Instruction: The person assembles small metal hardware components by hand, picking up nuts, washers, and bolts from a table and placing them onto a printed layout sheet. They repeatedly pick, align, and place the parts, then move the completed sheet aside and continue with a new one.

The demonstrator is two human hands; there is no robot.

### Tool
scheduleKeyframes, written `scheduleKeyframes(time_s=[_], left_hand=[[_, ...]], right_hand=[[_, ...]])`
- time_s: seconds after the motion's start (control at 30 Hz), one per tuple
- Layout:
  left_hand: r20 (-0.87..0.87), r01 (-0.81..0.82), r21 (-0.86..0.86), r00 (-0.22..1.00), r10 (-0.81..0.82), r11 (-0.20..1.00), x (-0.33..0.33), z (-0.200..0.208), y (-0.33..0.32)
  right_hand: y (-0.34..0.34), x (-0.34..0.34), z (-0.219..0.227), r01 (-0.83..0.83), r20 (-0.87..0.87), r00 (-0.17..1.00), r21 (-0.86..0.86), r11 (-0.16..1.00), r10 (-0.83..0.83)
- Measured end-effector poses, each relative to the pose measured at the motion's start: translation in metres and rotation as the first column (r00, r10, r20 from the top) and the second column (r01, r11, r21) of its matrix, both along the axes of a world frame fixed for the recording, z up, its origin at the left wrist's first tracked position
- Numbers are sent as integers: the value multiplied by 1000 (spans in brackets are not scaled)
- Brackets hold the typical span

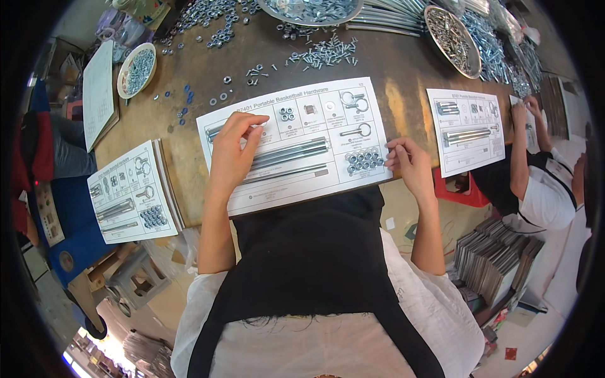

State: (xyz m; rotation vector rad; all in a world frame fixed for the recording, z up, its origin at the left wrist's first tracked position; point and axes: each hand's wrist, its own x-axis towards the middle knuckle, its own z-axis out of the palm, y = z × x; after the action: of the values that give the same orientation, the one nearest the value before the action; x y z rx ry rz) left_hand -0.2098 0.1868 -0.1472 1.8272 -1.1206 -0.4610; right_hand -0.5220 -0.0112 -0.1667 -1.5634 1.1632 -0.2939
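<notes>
A white printed hardware sheet (296, 189) lies on the table in front of me, showing bolts, rods, nuts, rings and pins in ruled boxes. My left hand (236, 151) is over its left part, palm down, with fingers bent. A small gap shows between thumb and forefinger, and I see nothing held there. At the sheet's right edge, beside the box of nuts (364, 161), is my right hand (409, 160). Its fingers are loosely curled and apart; whether they touch the paper I cannot tell.
Loose screws (328, 53) and nuts (220, 34) lie beyond the sheet. Around them stand a steel bowl (309, 20), a dish of screws (452, 41) and a dish of small parts (137, 69). Similar sheets lie left (132, 195) and right (466, 132). A co-worker (545, 183) works at right.
</notes>
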Motion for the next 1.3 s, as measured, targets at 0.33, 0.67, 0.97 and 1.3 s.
scheduleKeyframes(time_s=[0.33,0.67,0.97,1.3], left_hand=[[296,-260,-2,922,249,966,180,-51,-46],[459,-292,73,859,228,954,176,-75,-94],[286,-189,67,944,163,980,161,-57,-59],[477,-279,44,850,225,959,148,-56,-76]], right_hand=[[-5,140,33,-354,39,926,-260,898,376],[-46,398,-46,-255,69,897,-726,639,437],[-59,410,-51,-283,61,897,-680,677,437],[-61,370,-52,-340,33,859,-709,617,511]])
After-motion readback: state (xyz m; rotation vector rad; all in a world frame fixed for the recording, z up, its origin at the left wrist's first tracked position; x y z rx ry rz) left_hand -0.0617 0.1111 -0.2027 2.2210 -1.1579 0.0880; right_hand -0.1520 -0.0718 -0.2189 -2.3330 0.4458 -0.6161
